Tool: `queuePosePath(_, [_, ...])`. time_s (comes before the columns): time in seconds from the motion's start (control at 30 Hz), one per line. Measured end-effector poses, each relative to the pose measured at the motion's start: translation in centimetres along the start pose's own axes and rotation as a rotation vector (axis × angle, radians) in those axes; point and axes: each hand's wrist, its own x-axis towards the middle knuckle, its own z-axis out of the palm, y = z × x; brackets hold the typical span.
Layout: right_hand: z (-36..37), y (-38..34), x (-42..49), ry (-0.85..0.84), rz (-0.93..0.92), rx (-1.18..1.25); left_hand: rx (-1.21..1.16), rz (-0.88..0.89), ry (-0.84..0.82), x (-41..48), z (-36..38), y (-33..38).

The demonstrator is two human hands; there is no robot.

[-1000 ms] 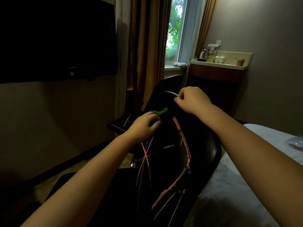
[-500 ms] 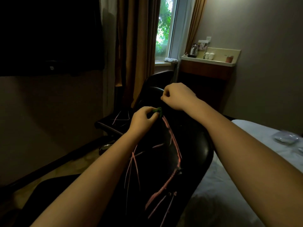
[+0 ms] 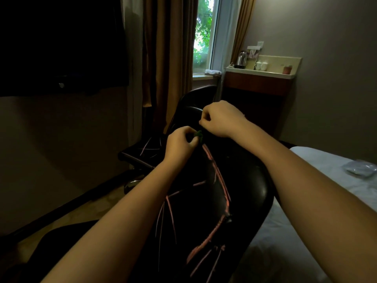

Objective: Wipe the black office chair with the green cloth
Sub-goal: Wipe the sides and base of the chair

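Far left, 10 o'clock of the view: dark wall screen (image 3: pixel 61 43), well clear of the work. Below, at 8 o'clock, a strip of floor (image 3: pixel 77 221) along the wall, with open room on that side for stepping round. Centre: black office chair (image 3: pixel 244 180), glossy back toward the camera, streaked with pink marks (image 3: pixel 216 174) running from 12 down to 6 o'clock of the back. Left hand (image 3: pixel 180 145) near the top of the back, clenched round the green cloth (image 3: pixel 199 135). Cloth bunched small, only a tuft showing at 2 o'clock of the knuckles, right at the upper end of the longest mark. At 1 o'clock of the cloth, right hand (image 3: pixel 221 119), fingers curled at the chair's top rim; gripping rim or cloth corner, impossible to tell. Judged step: early, cloth readied at the top, streaks not yet wiped. Next move, likely: spread the cloth wider, press flat, draw down the streak toward 6 o'clock, steadying the back against swivel. Beyond, at 1 o'clock, cabinet (image 3: pixel 259 86) with kettle (image 3: pixel 241 58), well apart. Right, 3 to 4 o'clock: bed (image 3: pixel 306 211) just beside the chair's edge, little elbow room there. Plastic packet (image 3: pixel 361 170) lying on it, out of reach of the stroke.
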Motion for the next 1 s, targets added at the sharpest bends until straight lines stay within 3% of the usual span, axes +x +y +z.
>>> queuePosePath(0.4, [0.6,0.7,1.8,-0.007,-0.008,0.047,0.107,-0.024,0.045,3.8,0.4,-2.6])
queuePosePath(0.63, [0.8,0.9,1.8,-0.011,-0.027,0.072,0.128,-0.015,-0.088,3.5,-1.1,-1.5])
queuePosePath(1.0, [0.0,0.1,0.0,0.007,0.041,0.060,0.049,0.038,-0.167,-2.3,-2.2,2.8])
